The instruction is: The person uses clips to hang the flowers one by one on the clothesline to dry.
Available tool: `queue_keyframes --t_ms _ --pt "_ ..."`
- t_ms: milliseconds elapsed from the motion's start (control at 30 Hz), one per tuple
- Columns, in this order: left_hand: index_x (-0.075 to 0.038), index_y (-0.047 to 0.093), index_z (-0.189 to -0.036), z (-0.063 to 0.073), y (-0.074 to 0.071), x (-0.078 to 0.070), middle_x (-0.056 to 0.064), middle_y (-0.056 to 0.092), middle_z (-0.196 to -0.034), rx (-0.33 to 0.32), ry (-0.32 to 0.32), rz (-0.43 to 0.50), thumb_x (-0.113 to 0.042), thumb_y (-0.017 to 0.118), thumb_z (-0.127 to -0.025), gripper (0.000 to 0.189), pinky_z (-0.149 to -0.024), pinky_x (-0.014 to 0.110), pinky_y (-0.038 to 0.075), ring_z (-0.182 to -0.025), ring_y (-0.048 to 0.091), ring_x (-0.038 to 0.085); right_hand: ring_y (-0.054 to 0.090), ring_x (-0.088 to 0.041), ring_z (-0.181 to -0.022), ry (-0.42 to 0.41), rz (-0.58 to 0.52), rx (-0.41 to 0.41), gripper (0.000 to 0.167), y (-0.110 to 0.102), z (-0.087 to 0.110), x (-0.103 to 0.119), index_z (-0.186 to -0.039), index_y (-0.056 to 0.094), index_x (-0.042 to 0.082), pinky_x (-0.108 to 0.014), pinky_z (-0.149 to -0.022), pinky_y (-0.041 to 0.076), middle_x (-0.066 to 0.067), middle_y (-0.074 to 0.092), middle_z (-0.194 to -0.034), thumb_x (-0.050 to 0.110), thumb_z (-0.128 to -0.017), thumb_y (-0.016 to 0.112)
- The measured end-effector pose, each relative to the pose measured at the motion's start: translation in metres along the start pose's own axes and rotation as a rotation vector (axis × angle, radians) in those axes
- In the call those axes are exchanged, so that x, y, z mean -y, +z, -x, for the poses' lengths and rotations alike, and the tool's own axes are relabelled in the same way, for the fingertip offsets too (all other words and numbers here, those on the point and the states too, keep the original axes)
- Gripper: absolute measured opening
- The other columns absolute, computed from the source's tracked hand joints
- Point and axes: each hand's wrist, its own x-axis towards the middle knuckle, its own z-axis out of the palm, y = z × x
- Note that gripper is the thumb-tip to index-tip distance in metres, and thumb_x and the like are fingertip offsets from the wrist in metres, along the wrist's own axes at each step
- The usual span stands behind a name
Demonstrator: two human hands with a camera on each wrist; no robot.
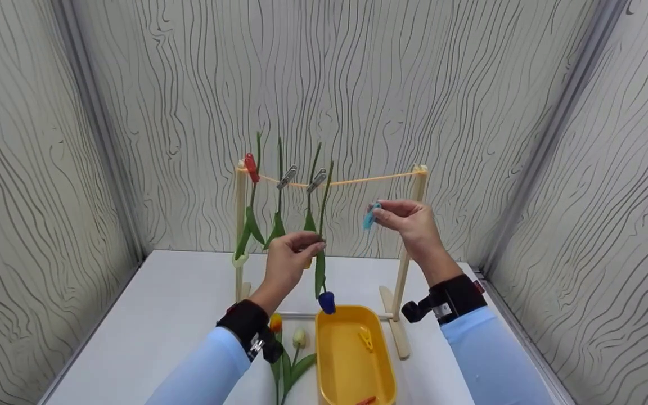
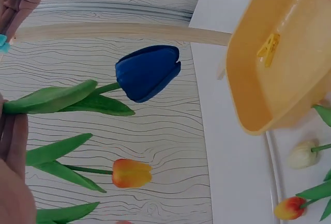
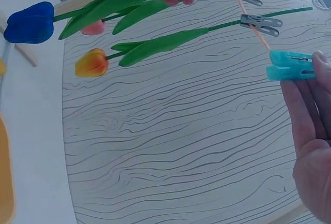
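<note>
My left hand pinches the green stem of a blue tulip, which hangs bloom down in front of the orange line. Its stem end rises past that line. In my right hand a turquoise clothespin is pinched between thumb and fingers, to the right of the tulip and below the line. Left of the blue tulip, several tulips hang upside down, held by a red clothespin and two grey clothespins. The right wrist view shows an orange-yellow tulip and a pink bloom among these.
Wooden posts carry the line at both ends. A yellow tray stands below on the white table, with a yellow clothespin and a red one inside. Beside it lie a white tulip and an orange-yellow tulip.
</note>
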Motion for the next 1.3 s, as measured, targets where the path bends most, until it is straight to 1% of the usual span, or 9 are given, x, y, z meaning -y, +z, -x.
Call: queue_keyframes --t_ms 100,200,300,433,600,767,933,1100,1300 --pt "-0.015 0.085 -0.114 -0.011 0.006 -0.008 0.005 0.085 -0.108 -0.019 -0.057 -0.031 -0.020 0.084 -0.096 0.019 -0.080 0.021 0.064 -0.095 0.079 0.013 0.084 -0.009 -0.092 -0.027 -0.008 -0.022 0.023 0.002 -0.012 0.008 -0.105 0.085 0.010 -0.029 -0.091 0.068 0.005 0.086 -0.094 -0.009 -0.098 0.073" --pt "-0.013 0.085 -0.117 -0.020 0.010 -0.012 0.007 0.084 -0.111 -0.007 -0.087 -0.002 -0.019 0.083 -0.097 0.020 -0.086 0.025 0.066 -0.098 0.078 0.014 0.084 -0.009 -0.093 -0.045 -0.002 -0.038 0.018 0.003 -0.024 0.014 -0.111 0.083 0.003 -0.029 -0.091 0.068 0.004 0.087 -0.095 -0.006 -0.098 0.075" --pt "-0.008 0.083 -0.118 -0.027 0.015 -0.015 0.012 0.083 -0.114 0.009 -0.102 0.064 -0.011 0.081 -0.098 0.020 -0.095 0.028 0.066 -0.100 0.078 0.015 0.084 -0.009 -0.092 -0.062 -0.007 -0.048 0.019 0.008 -0.033 0.019 -0.107 0.085 0.009 -0.029 -0.091 0.068 0.005 0.086 -0.095 -0.005 -0.098 0.075" --pt "-0.005 0.083 -0.118 -0.034 0.024 -0.021 0.014 0.082 -0.114 0.001 -0.129 0.123 -0.008 0.080 -0.099 0.020 -0.095 0.030 0.067 -0.099 0.077 0.015 0.084 -0.009 -0.092 -0.084 -0.026 -0.073 0.023 0.017 -0.039 0.025 -0.098 0.084 0.016 -0.030 -0.091 0.068 0.003 0.087 -0.095 -0.005 -0.098 0.075" --pt "-0.004 0.084 -0.116 -0.041 0.031 -0.027 0.013 0.084 -0.112 -0.041 -0.117 0.077 -0.010 0.080 -0.099 0.019 -0.090 0.029 0.067 -0.099 0.078 0.016 0.084 -0.010 -0.093 -0.103 0.003 -0.097 0.014 0.029 -0.046 0.031 -0.108 0.084 0.007 -0.031 -0.092 0.068 -0.003 0.087 -0.103 0.000 -0.097 0.079" --pt "-0.007 0.084 -0.117 -0.045 0.033 -0.032 0.011 0.084 -0.114 -0.042 -0.125 0.032 -0.012 0.079 -0.100 0.019 -0.089 0.028 0.067 -0.102 0.078 0.017 0.083 -0.009 -0.094 -0.091 0.050 -0.089 0.025 0.039 -0.052 0.035 -0.121 0.078 -0.004 -0.031 -0.093 0.067 0.000 0.086 -0.104 0.004 -0.097 0.080" --pt "-0.008 0.084 -0.119 -0.051 0.036 -0.034 0.011 0.083 -0.117 -0.018 -0.144 0.018 -0.012 0.079 -0.101 0.020 -0.092 0.031 0.067 -0.106 0.078 0.019 0.082 -0.007 -0.090 -0.090 0.093 -0.072 0.024 0.046 -0.056 0.037 -0.120 0.077 -0.006 -0.027 -0.090 0.068 0.004 0.084 -0.099 0.004 -0.098 0.079" --pt "-0.007 0.083 -0.121 -0.054 0.037 -0.034 0.012 0.083 -0.119 -0.001 -0.134 -0.010 -0.012 0.077 -0.102 0.021 -0.096 0.035 0.067 -0.109 0.078 0.022 0.081 -0.006 -0.090 -0.082 0.117 -0.077 0.019 0.050 -0.057 0.038 -0.116 0.077 -0.005 -0.025 -0.088 0.068 0.007 0.081 -0.098 0.002 -0.099 0.078" --pt "-0.008 0.082 -0.123 -0.055 0.035 -0.034 0.010 0.082 -0.121 0.024 -0.138 0.028 -0.012 0.076 -0.103 0.021 -0.097 0.034 0.066 -0.111 0.076 0.021 0.080 -0.008 -0.093 -0.087 0.149 -0.070 0.017 0.053 -0.057 0.039 -0.114 0.078 -0.002 -0.026 -0.092 0.067 0.003 0.081 -0.102 0.004 -0.098 0.080"
